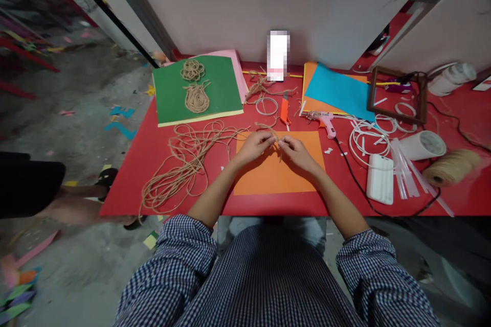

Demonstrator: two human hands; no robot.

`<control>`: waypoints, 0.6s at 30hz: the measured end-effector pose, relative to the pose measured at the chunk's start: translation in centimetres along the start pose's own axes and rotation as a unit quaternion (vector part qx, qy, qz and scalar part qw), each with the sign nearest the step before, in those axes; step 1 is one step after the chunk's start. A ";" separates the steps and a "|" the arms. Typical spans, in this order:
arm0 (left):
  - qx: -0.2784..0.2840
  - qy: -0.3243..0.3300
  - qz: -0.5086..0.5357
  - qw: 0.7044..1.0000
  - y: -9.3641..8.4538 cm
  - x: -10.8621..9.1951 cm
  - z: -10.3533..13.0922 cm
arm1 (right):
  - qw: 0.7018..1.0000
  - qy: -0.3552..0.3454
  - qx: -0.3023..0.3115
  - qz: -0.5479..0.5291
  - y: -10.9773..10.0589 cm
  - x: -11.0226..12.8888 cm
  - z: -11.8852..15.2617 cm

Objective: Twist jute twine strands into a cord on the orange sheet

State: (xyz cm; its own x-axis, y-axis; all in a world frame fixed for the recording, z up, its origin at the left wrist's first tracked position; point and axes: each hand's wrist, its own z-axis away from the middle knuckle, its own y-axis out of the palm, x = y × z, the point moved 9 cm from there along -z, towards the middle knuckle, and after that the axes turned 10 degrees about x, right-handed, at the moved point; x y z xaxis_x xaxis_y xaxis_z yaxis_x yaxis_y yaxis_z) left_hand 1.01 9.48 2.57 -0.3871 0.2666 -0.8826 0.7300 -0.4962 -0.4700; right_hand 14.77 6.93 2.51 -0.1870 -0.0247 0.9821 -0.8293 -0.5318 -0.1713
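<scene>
Over an orange paper sheet [276, 179], my left hand [256, 145] and my right hand [296, 152] meet with fingertips pinched close together. Both are closed on a short piece of jute twine [276, 139], whose loose end hangs below the fingers. A long tangle of jute twine [180, 163] lies to the left, with strands running toward my left hand. Beyond the fingers are a white ring [266, 106] and an orange box cutter [284, 108]. A pink glue gun [326, 121] rests to the right of the sheet.
Two coiled twine pieces [197, 98] lie on green paper [222, 82] at the left. Blue paper [337, 89], a wooden frame [422, 97], white cord [355, 138], a white power strip [379, 179], glue sticks [402, 173] and a twine spool [448, 167] fill the right. Another person's leg [76, 204] shows at left.
</scene>
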 end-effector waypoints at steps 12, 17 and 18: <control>0.076 0.006 -0.002 0.997 2.2 1.0 -0.3 | 0.961 -0.010 -0.037 0.274 -0.7 0.9 0.2; 0.066 -0.021 0.079 0.995 2.0 0.5 0.1 | 0.961 -0.016 -0.044 0.274 -0.5 1.4 0.4; 0.065 -0.020 0.092 0.993 2.0 0.2 0.1 | 0.961 -0.016 -0.047 0.273 -0.5 1.5 0.4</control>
State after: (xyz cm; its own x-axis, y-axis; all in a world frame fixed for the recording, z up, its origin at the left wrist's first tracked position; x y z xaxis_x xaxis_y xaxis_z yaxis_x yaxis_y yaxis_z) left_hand 2.31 8.45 1.44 -0.2771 0.1299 -0.9520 0.7122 -0.6373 -0.2942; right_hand 15.15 6.83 4.11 -0.5921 -0.3054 0.7458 -0.6568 -0.3532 -0.6662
